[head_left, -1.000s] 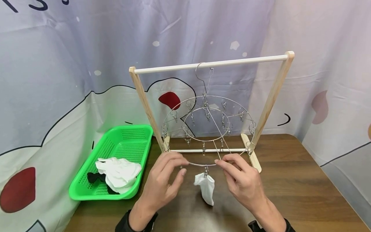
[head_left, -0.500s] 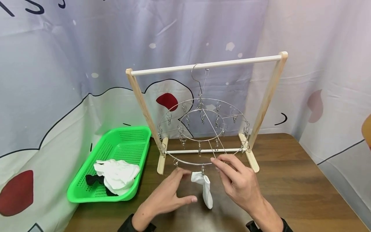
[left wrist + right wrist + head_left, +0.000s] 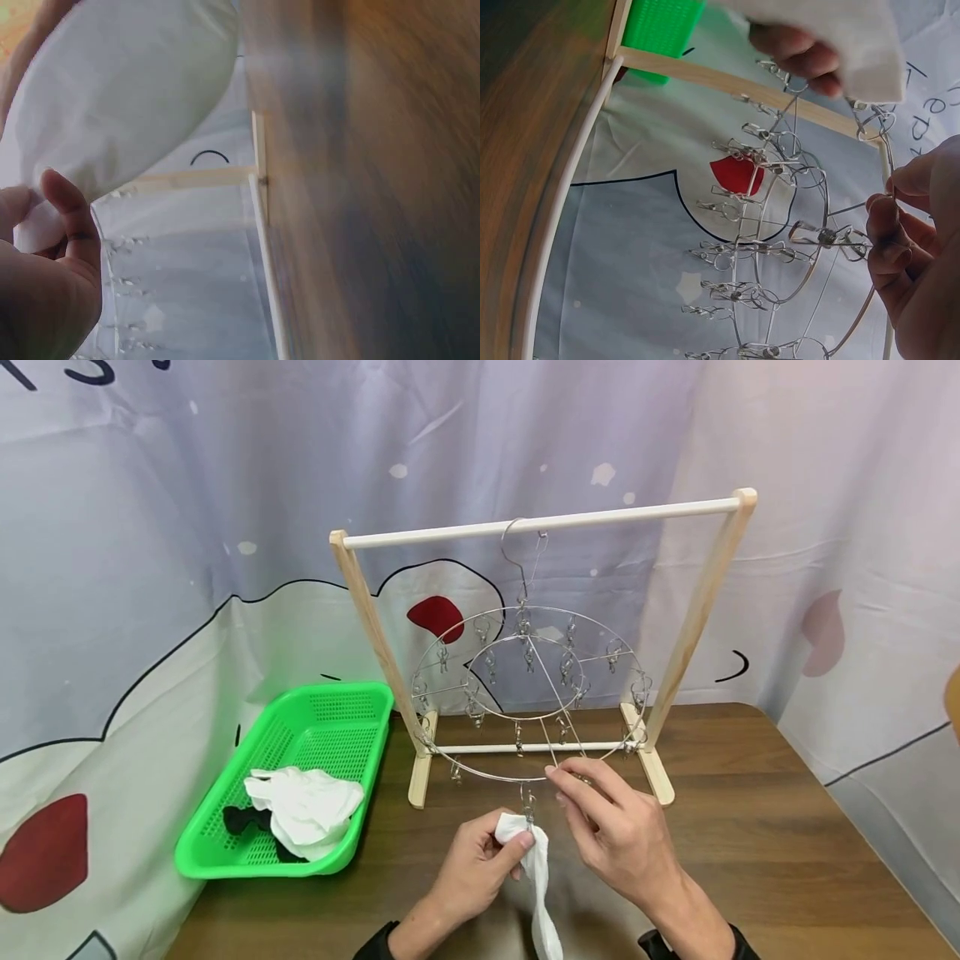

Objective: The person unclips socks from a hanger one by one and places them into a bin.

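A white sock [image 3: 537,864] hangs by its cuff end from a metal clip [image 3: 528,803] at the front of a round wire clip hanger [image 3: 480,772]. My left hand [image 3: 477,870] pinches the sock just beside the clip, thumb on the near side; the left wrist view shows the sock [image 3: 127,97] large above the fingers. On the hanger's front rim, my right hand [image 3: 626,827] pinches the wire between thumb and fingertips, seen closely as the right hand [image 3: 922,255] in the right wrist view.
The hanger hooks over the white bar [image 3: 600,518] of a small wooden stand [image 3: 693,631]. To the left, a green plastic basket [image 3: 382,727] holds a crumpled white cloth [image 3: 307,810] and black fabric [image 3: 243,819]. Several bare clips dangle around the rings above the brown table [image 3: 772,827].
My left hand has come off the hanger's rim, moved down and right, and taken hold of the sock. The sock is drawn slightly downward. My right hand stays on the rim.
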`<state>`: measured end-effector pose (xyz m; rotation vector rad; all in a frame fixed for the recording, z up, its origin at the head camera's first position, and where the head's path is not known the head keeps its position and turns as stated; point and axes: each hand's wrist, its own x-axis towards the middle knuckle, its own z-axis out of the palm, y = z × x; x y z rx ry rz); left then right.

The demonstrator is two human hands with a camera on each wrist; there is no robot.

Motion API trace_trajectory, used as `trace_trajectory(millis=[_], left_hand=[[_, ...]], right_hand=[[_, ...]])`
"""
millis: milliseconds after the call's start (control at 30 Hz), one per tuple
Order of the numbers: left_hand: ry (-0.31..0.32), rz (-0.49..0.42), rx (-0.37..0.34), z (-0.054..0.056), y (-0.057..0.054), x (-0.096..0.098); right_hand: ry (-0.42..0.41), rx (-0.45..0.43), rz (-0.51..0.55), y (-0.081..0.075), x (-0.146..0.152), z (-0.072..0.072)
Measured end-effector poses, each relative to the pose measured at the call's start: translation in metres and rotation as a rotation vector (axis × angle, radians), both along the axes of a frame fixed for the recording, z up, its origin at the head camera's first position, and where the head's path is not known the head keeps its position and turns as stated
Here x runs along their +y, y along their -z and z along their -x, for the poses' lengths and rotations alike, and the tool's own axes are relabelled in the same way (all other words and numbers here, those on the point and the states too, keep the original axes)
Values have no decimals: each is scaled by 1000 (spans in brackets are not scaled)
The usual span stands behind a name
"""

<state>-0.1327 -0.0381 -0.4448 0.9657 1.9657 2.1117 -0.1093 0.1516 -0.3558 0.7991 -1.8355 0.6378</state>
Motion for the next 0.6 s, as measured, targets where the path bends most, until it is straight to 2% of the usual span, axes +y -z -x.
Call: trace_trajectory(millis=[200, 267, 367, 467, 600], left_hand=[[-6, -36, 48, -5, -5, -1], [-10, -41, 57, -8, -11, -1], [-21, -34, 43, -9, -13, -2], [-29, -13, 20, -9, -10, -1], [-27, 10, 40, -9, -9, -2]], right_hand=[[25, 7, 32, -2, -1, -2], [5, 24, 72, -4, -3, -3], [-51, 25, 105, -4, -6, -5], [-120, -39, 101, 1, -11, -6], [-204, -178, 125, 8, -20, -8]])
